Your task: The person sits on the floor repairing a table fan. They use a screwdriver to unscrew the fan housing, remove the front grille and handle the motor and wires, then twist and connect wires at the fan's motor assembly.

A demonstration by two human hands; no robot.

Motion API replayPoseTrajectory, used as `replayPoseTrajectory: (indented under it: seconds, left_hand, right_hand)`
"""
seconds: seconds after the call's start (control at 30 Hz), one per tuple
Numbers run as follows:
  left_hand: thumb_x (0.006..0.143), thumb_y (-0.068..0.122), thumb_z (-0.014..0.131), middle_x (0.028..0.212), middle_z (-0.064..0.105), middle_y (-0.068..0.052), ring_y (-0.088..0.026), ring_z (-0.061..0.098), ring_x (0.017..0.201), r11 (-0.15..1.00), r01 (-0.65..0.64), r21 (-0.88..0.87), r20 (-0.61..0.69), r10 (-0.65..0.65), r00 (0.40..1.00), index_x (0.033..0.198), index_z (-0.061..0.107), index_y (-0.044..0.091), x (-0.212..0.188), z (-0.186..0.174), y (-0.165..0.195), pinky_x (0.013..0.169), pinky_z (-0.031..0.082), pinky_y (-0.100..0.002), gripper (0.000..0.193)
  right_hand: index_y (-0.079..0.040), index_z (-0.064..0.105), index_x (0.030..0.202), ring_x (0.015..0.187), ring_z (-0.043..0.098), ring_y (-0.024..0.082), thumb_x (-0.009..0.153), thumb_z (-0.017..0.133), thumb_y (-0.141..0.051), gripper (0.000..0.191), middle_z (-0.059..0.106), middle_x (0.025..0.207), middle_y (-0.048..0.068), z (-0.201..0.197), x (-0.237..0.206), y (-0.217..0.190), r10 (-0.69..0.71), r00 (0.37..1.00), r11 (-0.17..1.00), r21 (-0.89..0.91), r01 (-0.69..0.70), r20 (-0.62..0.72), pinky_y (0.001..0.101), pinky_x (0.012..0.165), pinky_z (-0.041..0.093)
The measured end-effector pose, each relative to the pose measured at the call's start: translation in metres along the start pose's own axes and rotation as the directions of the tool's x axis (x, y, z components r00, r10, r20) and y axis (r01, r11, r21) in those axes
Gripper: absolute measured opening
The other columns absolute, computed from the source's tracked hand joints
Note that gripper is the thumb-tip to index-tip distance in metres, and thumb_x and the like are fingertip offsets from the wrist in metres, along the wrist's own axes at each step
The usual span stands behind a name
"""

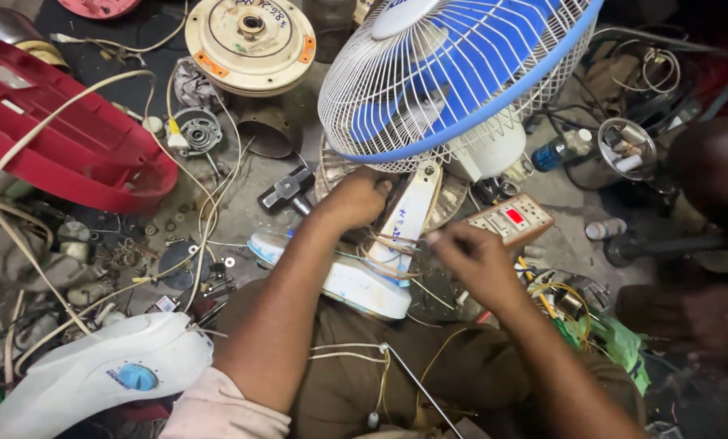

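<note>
Two bare hands meet at the middle of the frame on a table fan with a white wire guard and blue blades (453, 77), which lies tipped over so its round head fills the upper middle and its white plastic stem and base (356, 280) run down toward the person's lap. The long axis slants from the upper right down to the lower left, passing between the two forearms. The left hand (356, 199) is curled with fingers pressed against the back of the guard just where the stem joins the head, so it is the nearer one to the head. The right hand (470, 256) sits just right of the stem, fingertips pinched together on thin wires (396, 244) that trail from the stem. A beige meter with a red display (512, 218) lies just beyond the right hand. A red plastic housing (71, 146) rests at the upper left, well apart.
</note>
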State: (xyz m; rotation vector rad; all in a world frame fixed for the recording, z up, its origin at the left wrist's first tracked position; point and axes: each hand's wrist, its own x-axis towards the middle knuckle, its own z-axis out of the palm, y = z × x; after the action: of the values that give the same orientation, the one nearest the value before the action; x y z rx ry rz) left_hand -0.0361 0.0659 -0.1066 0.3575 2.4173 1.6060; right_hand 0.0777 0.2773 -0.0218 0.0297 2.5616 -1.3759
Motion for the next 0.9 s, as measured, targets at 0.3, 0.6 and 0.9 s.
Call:
replayPoseTrajectory:
  seconds: [0.3, 0.6, 0.9]
  left_hand:
    - [0.092, 0.017, 0.059, 0.118, 0.07, -0.021, -0.038, 0.065, 0.112, 0.978, 0.024, 0.206, -0.008, -0.023, 1.0, 0.116, 0.071, 0.005, -0.011, -0.006, 0.018, 0.097, 0.05, -0.046, 0.03]
    - [0.088, 0.015, 0.059, 0.117, 0.072, -0.019, -0.036, 0.066, 0.112, 0.961, 0.046, 0.274, 0.06, -0.065, 0.996, 0.116, 0.074, 0.009, -0.019, -0.012, 0.038, 0.097, 0.051, -0.045, 0.032]
    - [0.088, 0.018, 0.061, 0.122, 0.07, -0.019, -0.034, 0.064, 0.117, 0.953, 0.108, 0.284, 0.076, -0.135, 0.988, 0.119, 0.072, 0.011, -0.021, -0.02, 0.05, 0.099, 0.05, -0.045, 0.034]
  right_hand:
    - [-0.003, 0.064, 0.099, 0.058, 0.052, 0.014, 0.108, 0.057, -0.034, 0.032, 0.059, 0.072, 0.003, -0.006, -0.006, 0.03, 0.204, 0.971, 0.877, 0.465, -0.122, -0.128, 0.0285, 0.052, 0.044]
    - [-0.007, 0.06, 0.131, 0.078, 0.065, 0.009, 0.089, 0.07, -0.01, 0.043, 0.062, 0.097, 0.001, -0.006, -0.001, 0.008, 0.106, 0.948, 0.965, 0.259, -0.025, -0.301, 0.023, 0.059, 0.048]
    - [0.002, 0.065, 0.127, 0.099, 0.071, 0.014, 0.088, 0.075, 0.004, 0.04, 0.065, 0.12, 0.008, -0.005, 0.038, -0.001, -0.417, 0.828, 0.906, -0.096, 0.413, -0.375, 0.0263, 0.089, 0.061]
